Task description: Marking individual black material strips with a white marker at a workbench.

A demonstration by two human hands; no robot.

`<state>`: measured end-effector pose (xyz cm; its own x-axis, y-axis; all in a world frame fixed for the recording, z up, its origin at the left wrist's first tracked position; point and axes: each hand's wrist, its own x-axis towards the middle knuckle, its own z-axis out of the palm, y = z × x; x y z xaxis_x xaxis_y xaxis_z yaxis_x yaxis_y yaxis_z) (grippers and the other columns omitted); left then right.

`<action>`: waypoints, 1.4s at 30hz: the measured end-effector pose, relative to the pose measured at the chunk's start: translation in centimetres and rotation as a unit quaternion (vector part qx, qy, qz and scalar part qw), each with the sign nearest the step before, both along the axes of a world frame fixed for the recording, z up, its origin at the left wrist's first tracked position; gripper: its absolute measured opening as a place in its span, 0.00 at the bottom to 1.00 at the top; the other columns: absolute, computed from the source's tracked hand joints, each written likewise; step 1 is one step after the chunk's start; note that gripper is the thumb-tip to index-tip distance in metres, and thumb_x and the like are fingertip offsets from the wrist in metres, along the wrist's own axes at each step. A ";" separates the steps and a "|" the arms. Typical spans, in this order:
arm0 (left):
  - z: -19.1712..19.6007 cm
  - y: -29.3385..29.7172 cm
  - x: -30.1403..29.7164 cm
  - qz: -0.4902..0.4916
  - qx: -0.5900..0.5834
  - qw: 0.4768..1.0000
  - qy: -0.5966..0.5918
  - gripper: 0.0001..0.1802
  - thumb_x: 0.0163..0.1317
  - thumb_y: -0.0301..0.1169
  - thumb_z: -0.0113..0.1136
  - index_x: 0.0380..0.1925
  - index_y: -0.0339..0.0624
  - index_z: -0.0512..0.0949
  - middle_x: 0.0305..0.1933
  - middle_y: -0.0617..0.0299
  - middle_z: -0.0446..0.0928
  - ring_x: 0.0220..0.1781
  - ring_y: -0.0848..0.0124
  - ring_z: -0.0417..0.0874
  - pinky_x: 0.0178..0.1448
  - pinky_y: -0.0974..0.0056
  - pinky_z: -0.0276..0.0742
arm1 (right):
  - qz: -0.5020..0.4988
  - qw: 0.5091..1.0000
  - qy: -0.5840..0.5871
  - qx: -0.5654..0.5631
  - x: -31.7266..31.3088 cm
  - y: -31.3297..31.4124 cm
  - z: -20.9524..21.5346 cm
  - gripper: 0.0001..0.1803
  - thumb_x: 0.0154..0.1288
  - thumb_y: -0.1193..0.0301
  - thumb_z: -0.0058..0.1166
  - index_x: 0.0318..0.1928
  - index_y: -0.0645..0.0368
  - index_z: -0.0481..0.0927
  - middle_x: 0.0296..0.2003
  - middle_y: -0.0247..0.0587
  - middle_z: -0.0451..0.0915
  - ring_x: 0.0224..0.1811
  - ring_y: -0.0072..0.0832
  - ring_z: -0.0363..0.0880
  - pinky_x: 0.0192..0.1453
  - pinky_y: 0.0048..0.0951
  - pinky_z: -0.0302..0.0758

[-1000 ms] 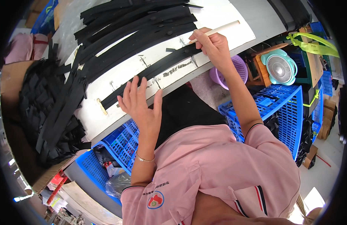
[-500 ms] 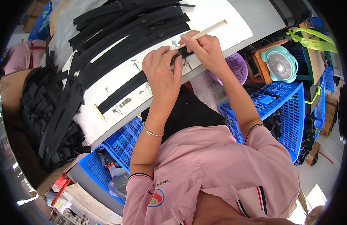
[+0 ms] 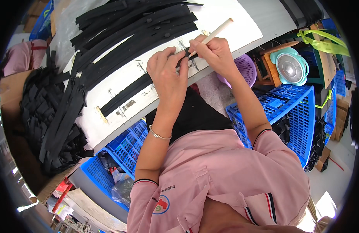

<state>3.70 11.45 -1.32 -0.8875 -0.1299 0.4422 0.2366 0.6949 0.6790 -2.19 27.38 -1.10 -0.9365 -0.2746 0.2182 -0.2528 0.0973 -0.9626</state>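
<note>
My right hand (image 3: 213, 52) is closed around a pale, cream-coloured pencil (image 3: 219, 29), its point down on a black fabric strip (image 3: 129, 93). That strip lies along a white marked board (image 3: 95, 97), its left end close to a small yellowish stop (image 3: 102, 115). Left of the pencil tip, my left hand (image 3: 167, 72) holds the strip down, thumb and fingertips pressed on it. Its palm and fingers hide part of the strip. Farther back, several more black strips (image 3: 140, 33) lie side by side on the board.
A cardboard box (image 3: 12, 87) heaped with black pieces stands at the left. Blue plastic crates (image 3: 301, 128) are below the table on both sides. To the right are a purple basket (image 3: 245, 70) and a turquoise fan (image 3: 290, 66). Clear plastic sheeting (image 3: 67, 23) lies far left.
The pencil tip has moved slightly toward me across the strip, and my right hand has shifted a little with it. My left hand stays nearly in place.
</note>
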 end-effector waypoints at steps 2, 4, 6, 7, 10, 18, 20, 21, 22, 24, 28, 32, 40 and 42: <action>0.0 0.0 0.0 0.003 -0.003 1.000 0.000 0.09 0.57 0.26 0.73 0.38 0.41 0.88 0.51 0.61 0.83 0.58 0.58 0.77 0.67 0.54 0.65 | -0.001 1.000 0.011 0.013 -0.1 -0.1 0.0 0.13 0.76 0.69 0.58 0.34 0.63 0.87 0.27 0.29 0.82 0.27 0.13 0.72 0.31 0.20 0.68; 0.0 0.0 -0.1 0.005 -0.003 1.000 -0.001 0.09 0.57 0.26 0.73 0.38 0.41 0.88 0.51 0.61 0.83 0.58 0.58 0.77 0.67 0.54 0.65 | -0.002 0.999 0.021 0.030 -0.1 -0.1 -0.1 0.14 0.76 0.68 0.59 0.34 0.63 0.87 0.26 0.29 0.82 0.27 0.14 0.72 0.31 0.20 0.68; 0.0 0.0 -0.1 0.005 -0.006 1.000 0.004 0.09 0.56 0.26 0.73 0.38 0.41 0.88 0.51 0.61 0.83 0.58 0.59 0.77 0.67 0.53 0.65 | -0.004 0.999 -0.002 0.034 -0.1 0.1 0.0 0.14 0.76 0.69 0.58 0.33 0.63 0.86 0.26 0.29 0.82 0.27 0.14 0.73 0.32 0.21 0.68; 0.0 0.0 -0.2 0.007 -0.006 1.000 0.004 0.09 0.56 0.26 0.73 0.38 0.41 0.88 0.51 0.61 0.83 0.58 0.59 0.77 0.67 0.53 0.65 | -0.002 0.999 -0.001 0.034 -0.1 0.0 0.1 0.14 0.76 0.69 0.58 0.33 0.63 0.86 0.26 0.29 0.82 0.27 0.14 0.73 0.32 0.21 0.68; -0.1 -0.2 -0.2 0.006 -0.003 1.000 0.011 0.09 0.56 0.27 0.73 0.38 0.41 0.88 0.50 0.61 0.83 0.58 0.58 0.77 0.67 0.53 0.65 | 0.000 0.998 0.033 0.059 -0.1 -0.4 0.1 0.14 0.75 0.69 0.58 0.32 0.64 0.86 0.26 0.30 0.82 0.28 0.15 0.74 0.32 0.21 0.69; 0.8 -0.5 2.4 -0.001 -0.143 0.989 -0.034 0.24 0.64 0.34 0.68 0.61 0.47 0.82 0.72 0.55 0.73 0.73 0.52 0.70 0.77 0.38 0.51 | -0.064 0.998 0.001 0.012 0.4 0.6 -0.4 0.14 0.75 0.68 0.57 0.34 0.64 0.86 0.27 0.35 0.85 0.27 0.18 0.79 0.32 0.22 0.73; -0.1 -1.4 3.5 -0.059 -0.133 0.986 -0.085 0.29 0.69 0.41 0.64 0.66 0.40 0.76 0.77 0.47 0.65 0.80 0.44 0.59 0.76 0.21 0.38 | -0.086 0.995 -0.019 -0.054 0.6 0.5 -0.5 0.14 0.75 0.69 0.56 0.33 0.64 0.87 0.30 0.34 0.86 0.26 0.15 0.75 0.31 0.18 0.70; 0.0 -1.7 3.3 -0.073 -0.132 0.985 -0.085 0.29 0.69 0.42 0.64 0.66 0.39 0.75 0.77 0.46 0.65 0.81 0.43 0.58 0.76 0.20 0.37 | -0.100 0.991 -0.039 -0.076 0.7 0.8 -0.7 0.15 0.76 0.69 0.56 0.33 0.64 0.87 0.30 0.34 0.86 0.25 0.13 0.73 0.30 0.17 0.68; 0.3 -2.0 3.1 -0.086 -0.131 0.984 -0.086 0.30 0.70 0.43 0.63 0.67 0.37 0.75 0.77 0.44 0.65 0.81 0.42 0.57 0.76 0.20 0.37 | -0.113 0.987 -0.059 -0.096 0.6 1.0 -0.9 0.15 0.76 0.69 0.55 0.33 0.64 0.87 0.31 0.35 0.86 0.24 0.12 0.71 0.29 0.15 0.65; 0.4 -3.1 0.9 -0.105 -0.141 0.982 -0.071 0.31 0.71 0.44 0.62 0.67 0.36 0.73 0.77 0.43 0.64 0.82 0.43 0.57 0.76 0.20 0.37 | -0.109 0.986 -0.052 -0.118 0.3 0.9 -1.2 0.15 0.77 0.69 0.55 0.32 0.63 0.87 0.30 0.34 0.86 0.24 0.10 0.70 0.28 0.14 0.63; -1.0 -7.3 -6.1 -0.112 -0.176 0.978 -0.026 0.31 0.72 0.44 0.61 0.69 0.39 0.72 0.80 0.46 0.62 0.84 0.51 0.57 0.79 0.22 0.37 | -0.115 0.981 -0.044 -0.148 0.3 0.0 -0.5 0.15 0.77 0.70 0.56 0.33 0.63 0.88 0.28 0.33 0.85 0.23 0.10 0.69 0.27 0.14 0.64; 0.2 -9.2 -7.0 -0.146 -0.147 0.977 -0.049 0.27 0.73 0.42 0.60 0.67 0.39 0.75 0.78 0.47 0.65 0.83 0.51 0.59 0.82 0.29 0.40 | -0.116 0.985 -0.049 -0.118 0.2 -0.2 -0.3 0.15 0.77 0.70 0.57 0.33 0.63 0.88 0.26 0.31 0.84 0.23 0.09 0.68 0.26 0.14 0.63; 1.4 -23.5 -2.4 0.136 -0.187 0.967 0.106 0.12 0.64 0.21 0.60 0.47 0.42 0.85 0.52 0.55 0.85 0.57 0.55 0.82 0.67 0.50 0.72 | -0.116 0.987 -0.052 -0.098 0.0 -0.1 -0.2 0.14 0.77 0.69 0.58 0.34 0.63 0.89 0.25 0.30 0.82 0.23 0.10 0.68 0.26 0.14 0.62; 0.4 -29.7 -1.7 0.223 -0.322 0.919 0.038 0.20 0.64 0.25 0.63 0.57 0.38 0.81 0.53 0.48 0.84 0.63 0.46 0.78 0.69 0.43 0.67 | -0.108 0.988 -0.046 -0.102 0.0 -0.4 -0.2 0.14 0.77 0.69 0.59 0.34 0.63 0.89 0.25 0.30 0.81 0.23 0.10 0.68 0.26 0.14 0.62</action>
